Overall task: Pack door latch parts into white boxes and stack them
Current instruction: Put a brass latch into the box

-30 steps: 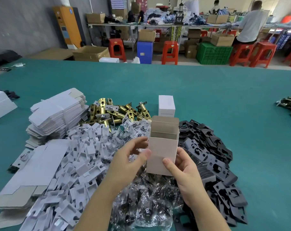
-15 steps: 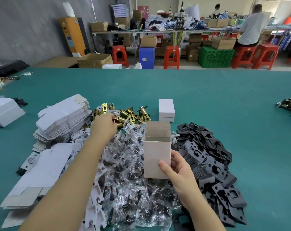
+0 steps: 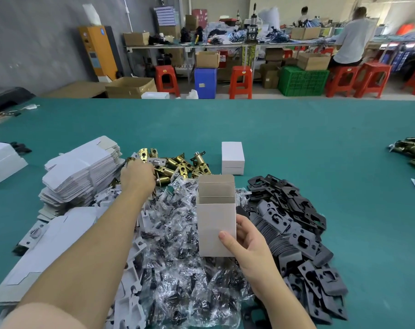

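Here the open white box (image 3: pixel 216 224) stands upright (flaps up) over the bagged screws (image 3: pixel 178 257) near the bench's (image 3: pixel 296 138) front edge, gripped by the right hand (image 3: pixel 245 243). The left hand (image 3: pixel 137 178) reaches into the brass latches (image 3: pixel 178 166), its fingers hidden.

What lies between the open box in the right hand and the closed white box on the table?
In the head view, bare green table separates the open box from the closed white box; brass latches lie left.
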The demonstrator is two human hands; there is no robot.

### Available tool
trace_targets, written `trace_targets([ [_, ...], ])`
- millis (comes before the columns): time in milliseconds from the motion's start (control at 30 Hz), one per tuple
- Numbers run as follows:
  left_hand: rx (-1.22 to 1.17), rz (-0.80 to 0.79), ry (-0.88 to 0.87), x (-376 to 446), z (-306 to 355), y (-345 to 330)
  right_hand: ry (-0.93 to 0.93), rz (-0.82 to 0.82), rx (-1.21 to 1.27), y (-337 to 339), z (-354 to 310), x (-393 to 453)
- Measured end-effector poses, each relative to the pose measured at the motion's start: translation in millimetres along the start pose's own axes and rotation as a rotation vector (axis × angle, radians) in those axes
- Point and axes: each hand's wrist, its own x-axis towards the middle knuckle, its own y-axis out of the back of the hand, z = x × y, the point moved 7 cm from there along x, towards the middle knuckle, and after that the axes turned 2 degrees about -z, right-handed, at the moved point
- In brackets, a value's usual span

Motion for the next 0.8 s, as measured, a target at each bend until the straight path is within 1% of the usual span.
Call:
trace_targets([
  [167,-0.273,0.208,-0.087,-11,0,29,-0.001,0.007,-0.003,0,0,0],
  [300,-0.353,0.399,-0.161,-27,7,77,-0.002,0.016,-0.001,0,-1,0],
  [367,-0.391,0.414,-0.15,-33,9,95,-0.006,0.022,0.011,0,-1,-1],
  [400,-0.434,0.377,-0.122,-35,9,100,-0.01,0.026,0.025,0,-1,-1],
  [433,-0.496,0.303,-0.079,-37,9,102,-0.015,0.032,0.043,0,-1,-1],
  [467,-0.571,0.193,-0.027,-38,10,100,-0.021,0.04,0.062,1,-1,-1],
  [533,-0.775,-0.107,0.045,-45,16,86,-0.03,0.058,0.116,2,-1,0],
  [600,-0.988,-0.445,0.04,-62,32,64,-0.032,0.075,0.176,5,-1,0],
  [633,-1.036,-0.563,0.019,-73,39,55,-0.031,0.083,0.198,6,-1,0],
  [667,-1.031,-0.625,-0.004,-82,43,47,-0.028,0.086,0.212,6,-2,0],
  [700,-0.991,-0.645,-0.019,-90,46,39,-0.024,0.085,0.219,7,-2,0],
  [800,-0.848,-0.627,-0.006,-105,49,18,-0.017,0.085,0.235,7,-2,0],
])
